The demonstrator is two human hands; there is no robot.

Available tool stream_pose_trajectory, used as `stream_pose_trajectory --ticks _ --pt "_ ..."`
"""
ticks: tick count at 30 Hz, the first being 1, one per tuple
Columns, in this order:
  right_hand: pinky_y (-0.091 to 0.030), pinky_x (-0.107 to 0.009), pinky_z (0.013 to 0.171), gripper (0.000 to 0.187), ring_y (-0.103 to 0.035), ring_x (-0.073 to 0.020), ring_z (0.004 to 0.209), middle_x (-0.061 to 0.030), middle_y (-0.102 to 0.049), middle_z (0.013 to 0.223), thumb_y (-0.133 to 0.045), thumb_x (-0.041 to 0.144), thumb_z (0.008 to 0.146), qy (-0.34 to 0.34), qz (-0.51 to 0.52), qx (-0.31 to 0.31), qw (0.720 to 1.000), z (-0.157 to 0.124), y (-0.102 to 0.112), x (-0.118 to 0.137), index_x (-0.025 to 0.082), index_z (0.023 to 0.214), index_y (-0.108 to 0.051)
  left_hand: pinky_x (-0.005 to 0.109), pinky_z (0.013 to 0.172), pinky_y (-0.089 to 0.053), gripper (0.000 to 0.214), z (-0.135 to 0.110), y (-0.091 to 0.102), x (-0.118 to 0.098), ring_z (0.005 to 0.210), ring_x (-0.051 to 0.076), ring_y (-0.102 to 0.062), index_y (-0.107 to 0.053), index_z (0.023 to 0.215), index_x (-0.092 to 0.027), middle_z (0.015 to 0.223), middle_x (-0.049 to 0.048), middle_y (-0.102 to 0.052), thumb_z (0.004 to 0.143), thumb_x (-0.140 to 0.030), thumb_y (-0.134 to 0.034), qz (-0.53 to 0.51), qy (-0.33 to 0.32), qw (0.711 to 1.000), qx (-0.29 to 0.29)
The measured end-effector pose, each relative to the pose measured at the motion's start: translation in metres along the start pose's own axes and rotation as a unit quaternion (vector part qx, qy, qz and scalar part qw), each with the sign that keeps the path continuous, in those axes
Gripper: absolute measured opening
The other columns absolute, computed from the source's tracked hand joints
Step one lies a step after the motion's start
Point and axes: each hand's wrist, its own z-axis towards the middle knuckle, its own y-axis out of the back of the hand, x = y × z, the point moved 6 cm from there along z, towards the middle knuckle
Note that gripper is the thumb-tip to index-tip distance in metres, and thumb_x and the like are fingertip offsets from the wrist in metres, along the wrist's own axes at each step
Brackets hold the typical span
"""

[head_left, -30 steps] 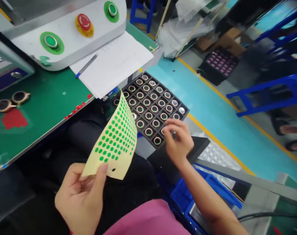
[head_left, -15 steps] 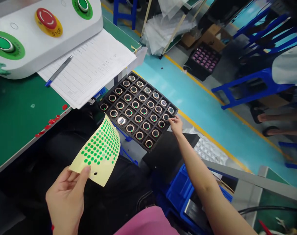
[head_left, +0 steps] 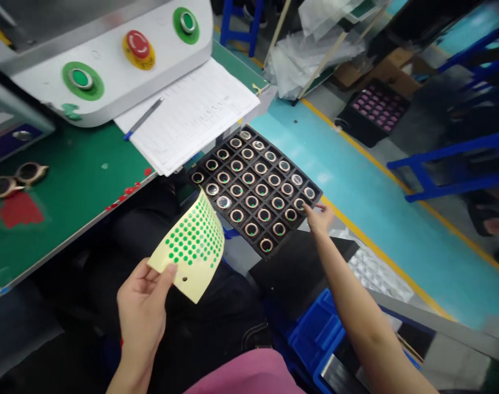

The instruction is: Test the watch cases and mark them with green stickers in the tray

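My left hand (head_left: 144, 298) is closed, thumb on top, around the lower edge of a pale yellow sheet of round green stickers (head_left: 198, 235). The sheet curves upward, with a punched hole near its bottom. Beyond it, a black compartment tray (head_left: 255, 237) holds round dark pieces with rose-gold rims (head_left: 264, 215), many carrying a small green dot. My right hand (head_left: 320, 218) is at the tray's right edge, one finger at a rimmed piece (head_left: 299, 204) and other fingers held apart from it. No object shows in this hand; its fingertips are small in view.
Left, a machine panel has a red stop button (head_left: 138, 45) and green buttons. Papers (head_left: 200, 117) with a pen (head_left: 144, 119) lie on the green table (head_left: 76, 164). A blue bin (head_left: 315, 334) stands below my right arm. Blue stools (head_left: 458, 161) and another tray (head_left: 380, 106) are on the floor.
The whole view has shifted, so things appear further right. My right hand stays by the same tray edge, its fingers now more spread. The left hand still holds the sticker sheet.
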Motion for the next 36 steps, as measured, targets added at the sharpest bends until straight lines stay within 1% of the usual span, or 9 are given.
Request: stream_pose_trajectory --ticks 4,6,8,11,13,15,20,26,36 --pt "-0.044 -0.042 0.099 0.024 -0.055 -0.0259 0.118 -0.0101 -0.060 0.120 -0.067 0.038 0.077 0.120 0.086 0.023 0.989 -0.068 0.015 0.090 0.020 0.086 -0.055 0.025 0.062 -0.060 0.024 -0.009 -0.005 -0.006 0.068 0.019 -0.072 -0.066 0.074 -0.013 0.075 0.0070 -0.074 0.073 -0.033 -0.078 -0.019 -0.015 0.999 0.045" --pt "-0.046 -0.045 0.098 0.017 -0.060 -0.0262 0.112 -0.0096 -0.065 0.113 -0.070 0.028 0.077 0.328 0.159 0.079 0.928 -0.126 0.031 0.161 0.021 0.085 -0.058 0.024 0.059 -0.059 0.025 -0.015 -0.005 -0.010 0.066 0.018 -0.071 -0.062 0.069 -0.013 0.073 0.0070 -0.073 0.075 -0.033 -0.076 -0.019 -0.035 0.998 0.055" --pt "-0.051 -0.042 0.092 0.018 -0.064 -0.0247 0.107 -0.0095 -0.066 0.113 -0.073 0.016 0.074 0.480 0.160 0.123 0.854 -0.186 0.048 0.216 0.021 0.086 -0.061 0.022 0.055 -0.058 0.023 -0.023 -0.004 -0.014 0.062 0.017 -0.070 -0.061 0.066 -0.014 0.070 0.0058 -0.072 0.075 -0.030 -0.076 -0.016 -0.057 0.997 0.058" --pt "-0.053 -0.043 0.095 0.017 -0.067 -0.0225 0.101 -0.0119 -0.067 0.109 -0.067 0.008 0.077 0.547 0.207 0.210 0.783 -0.247 0.060 0.260 0.018 0.090 -0.062 0.019 0.053 -0.057 0.019 -0.036 -0.002 -0.023 0.058 0.014 -0.069 -0.061 0.064 -0.015 0.065 0.0031 -0.070 0.074 -0.023 -0.076 -0.014 -0.094 0.994 0.055" --pt "-0.053 -0.046 0.096 0.015 -0.068 -0.0220 0.098 -0.0116 -0.069 0.104 -0.065 0.007 0.080 0.550 0.229 0.254 0.762 -0.267 0.059 0.270 0.017 0.091 -0.063 0.018 0.052 -0.057 0.017 -0.043 0.000 -0.030 0.058 0.014 -0.069 -0.061 0.065 -0.015 0.065 0.0026 -0.071 0.074 -0.020 -0.075 -0.012 -0.119 0.992 0.046" --pt "-0.051 -0.048 0.097 0.014 -0.069 -0.0217 0.097 -0.0090 -0.071 0.099 -0.065 0.008 0.081 0.540 0.235 0.265 0.763 -0.276 0.056 0.273 0.018 0.090 -0.064 0.018 0.051 -0.057 0.016 -0.049 0.004 -0.037 0.055 0.013 -0.068 -0.061 0.065 -0.016 0.065 0.0023 -0.071 0.074 -0.018 -0.074 -0.006 -0.142 0.989 0.036" --pt "-0.047 -0.051 0.100 0.013 -0.070 -0.0213 0.092 -0.0025 -0.074 0.090 -0.067 0.009 0.081 0.519 0.223 0.258 0.784 -0.281 0.059 0.274 0.021 0.087 -0.067 0.013 0.049 -0.055 0.012 -0.063 0.013 -0.047 0.052 0.010 -0.067 -0.063 0.077 -0.017 0.062 -0.0020 -0.070 0.074 -0.014 -0.073 0.053 -0.201 0.978 0.011" --pt "-0.043 -0.053 0.103 0.016 -0.070 -0.0221 0.092 -0.0027 -0.075 0.088 -0.069 0.007 0.079 0.548 0.200 0.225 0.780 -0.287 0.073 0.279 0.020 0.088 -0.067 0.013 0.057 -0.057 0.011 -0.081 0.015 -0.058 0.061 0.009 -0.070 -0.066 0.083 -0.019 0.070 -0.0032 -0.073 0.078 -0.009 -0.069 0.141 -0.316 0.938 -0.009" --pt "-0.044 -0.053 0.104 0.017 -0.070 -0.0217 0.092 -0.0009 -0.074 0.092 -0.068 0.009 0.081 0.568 0.175 0.204 0.778 -0.294 0.075 0.278 0.024 0.089 -0.066 0.017 0.055 -0.056 0.014 -0.084 0.020 -0.055 0.060 0.010 -0.069 -0.067 0.086 -0.020 0.075 -0.0023 -0.074 0.079 -0.008 -0.068 0.171 -0.336 0.926 -0.005"
